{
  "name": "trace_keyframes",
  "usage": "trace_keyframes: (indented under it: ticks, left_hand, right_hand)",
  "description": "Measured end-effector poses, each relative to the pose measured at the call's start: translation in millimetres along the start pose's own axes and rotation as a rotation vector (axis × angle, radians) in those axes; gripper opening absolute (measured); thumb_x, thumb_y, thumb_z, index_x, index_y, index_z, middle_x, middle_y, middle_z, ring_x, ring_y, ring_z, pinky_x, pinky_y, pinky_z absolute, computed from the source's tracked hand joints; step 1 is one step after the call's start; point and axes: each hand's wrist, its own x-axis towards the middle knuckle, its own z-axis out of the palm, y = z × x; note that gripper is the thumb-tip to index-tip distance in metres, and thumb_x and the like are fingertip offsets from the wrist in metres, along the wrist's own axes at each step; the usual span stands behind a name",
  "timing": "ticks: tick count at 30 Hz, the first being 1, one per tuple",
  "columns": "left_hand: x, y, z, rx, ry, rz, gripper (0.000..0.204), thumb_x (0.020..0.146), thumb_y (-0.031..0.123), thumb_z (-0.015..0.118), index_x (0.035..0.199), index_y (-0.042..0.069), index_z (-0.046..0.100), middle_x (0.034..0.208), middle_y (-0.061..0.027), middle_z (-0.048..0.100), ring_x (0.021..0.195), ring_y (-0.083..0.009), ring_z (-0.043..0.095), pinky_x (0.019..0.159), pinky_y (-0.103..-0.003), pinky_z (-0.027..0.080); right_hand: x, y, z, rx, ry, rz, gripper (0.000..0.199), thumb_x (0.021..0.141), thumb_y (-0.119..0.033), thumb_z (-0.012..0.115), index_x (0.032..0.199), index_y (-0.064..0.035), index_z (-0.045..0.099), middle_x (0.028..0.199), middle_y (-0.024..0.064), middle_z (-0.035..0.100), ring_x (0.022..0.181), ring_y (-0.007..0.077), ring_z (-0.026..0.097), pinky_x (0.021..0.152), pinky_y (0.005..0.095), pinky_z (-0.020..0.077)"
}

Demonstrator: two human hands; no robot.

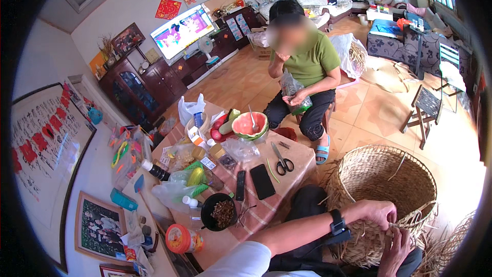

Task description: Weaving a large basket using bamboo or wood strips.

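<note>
A large woven straw basket (pixel 382 169) stands at my lower right, its open mouth facing up and loose straw ends sticking out along the near rim. My left hand (pixel 378 212), with a dark watch (pixel 337 223) on the wrist, reaches across to that near rim. Its fingers are closed in a pinch on a straw strand. Just below, my right hand (pixel 396 252) is bent at the same stretch of rim, fingers closed around straw there. The exact strand under each fingertip is too small to make out.
Left of the basket, a cloth-covered table holds scissors (pixel 282 161), a black phone (pixel 263 181), a remote (pixel 240 185), a dark bowl (pixel 219 212) and a hollowed watermelon half (pixel 250 125). A person in green (pixel 307 61) sits beyond, holding a plastic bag. More woven straw (pixel 456 238) lies at far right.
</note>
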Motion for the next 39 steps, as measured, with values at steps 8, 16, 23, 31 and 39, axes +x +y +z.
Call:
trace_keyframes:
  ticks: [8, 16, 23, 31, 39]
  left_hand:
    - [-26, 30, 29, 0.377, 0.386, 0.184, 0.027, 0.08, 0.018, 0.078, 0.095, 0.0, 0.063, 0.093, -0.0174, 0.063, 0.092, -0.0409, 0.066, 0.079, -0.051, 0.052]
    - [-25, 21, 28, 0.341, 0.343, 0.178, 0.026, 0.078, 0.01, 0.08, 0.097, 0.001, 0.065, 0.099, -0.0181, 0.064, 0.1, -0.0396, 0.065, 0.087, -0.05, 0.051]
    - [-25, 26, 29, 0.342, 0.332, 0.121, 0.024, 0.079, 0.009, 0.079, 0.096, 0.0, 0.065, 0.098, -0.0181, 0.064, 0.101, -0.0397, 0.065, 0.089, -0.049, 0.051]
    - [-26, 29, 25, 0.322, 0.292, 0.056, 0.023, 0.078, 0.009, 0.08, 0.095, 0.001, 0.066, 0.098, -0.0176, 0.066, 0.1, -0.0381, 0.066, 0.089, -0.048, 0.052]
    - [-21, 19, 24, 0.33, 0.286, 0.111, 0.025, 0.078, 0.01, 0.079, 0.097, -0.001, 0.066, 0.099, -0.0175, 0.065, 0.103, -0.0391, 0.065, 0.09, -0.048, 0.052]
  right_hand:
    - [25, -11, -16, 0.04, -0.121, 0.054, 0.022, 0.08, -0.003, 0.073, 0.097, -0.0028, 0.06, 0.095, 0.0159, 0.052, 0.081, 0.0376, 0.059, 0.065, 0.0488, 0.0429]
    - [27, -18, -20, -0.107, -0.162, -0.046, 0.015, 0.087, -0.007, 0.067, 0.1, -0.0032, 0.06, 0.091, 0.0195, 0.06, 0.079, 0.0419, 0.061, 0.066, 0.0505, 0.0465]
    - [41, -32, -34, 0.034, -0.118, 0.011, 0.014, 0.077, 0.002, 0.065, 0.083, -0.0038, 0.053, 0.076, 0.0167, 0.054, 0.071, 0.0407, 0.057, 0.064, 0.05, 0.0428]
    - [21, 2, -26, 0.208, -0.272, 0.217, 0.017, 0.073, -0.002, 0.072, 0.08, -0.0027, 0.056, 0.076, 0.0181, 0.056, 0.07, 0.0405, 0.058, 0.065, 0.0495, 0.0438]
    - [36, -20, -27, -0.062, -0.165, -0.162, 0.023, 0.074, 0.002, 0.069, 0.089, -0.0021, 0.051, 0.091, 0.0189, 0.052, 0.086, 0.042, 0.056, 0.071, 0.0522, 0.0423]
